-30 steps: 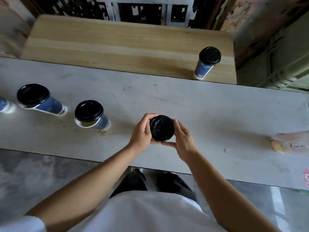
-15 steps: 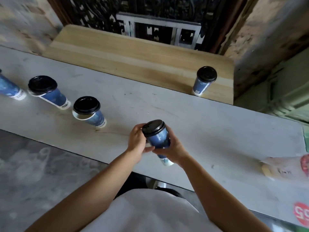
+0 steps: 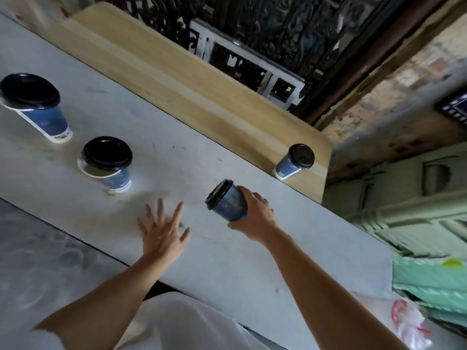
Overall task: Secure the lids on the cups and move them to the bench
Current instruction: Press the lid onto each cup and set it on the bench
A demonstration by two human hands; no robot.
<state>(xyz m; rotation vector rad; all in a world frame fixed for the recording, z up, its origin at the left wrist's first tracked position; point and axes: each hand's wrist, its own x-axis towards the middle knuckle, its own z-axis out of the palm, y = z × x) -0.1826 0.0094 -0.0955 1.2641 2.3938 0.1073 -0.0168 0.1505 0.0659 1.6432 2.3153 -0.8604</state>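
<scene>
My right hand (image 3: pixel 254 215) grips a blue paper cup (image 3: pixel 228 202) with a black lid, tilted to the left above the grey table (image 3: pixel 252 261). My left hand (image 3: pixel 163 232) hovers over the table with its fingers spread, holding nothing. Two more blue cups stand on the table at the left: the nearer cup (image 3: pixel 111 164) has its black lid lying askew on the rim, and the far-left cup (image 3: pixel 38 106) carries a black lid too. A lidded blue cup (image 3: pixel 294 161) stands on the right end of the wooden bench (image 3: pixel 189 89) behind the table.
A plastic bag with red print (image 3: pixel 409 322) and green packaging (image 3: pixel 429 279) lie at the table's right end. Beyond the bench is a dark carved screen (image 3: pixel 278 29) and a rough wall (image 3: pixel 394 97). Grey floor (image 3: pixel 38 261) shows at the lower left.
My left hand has let go of the cup and opened over the table. My right hand has carried the cup to the right, toward the bench. The view has swung and tilted.
</scene>
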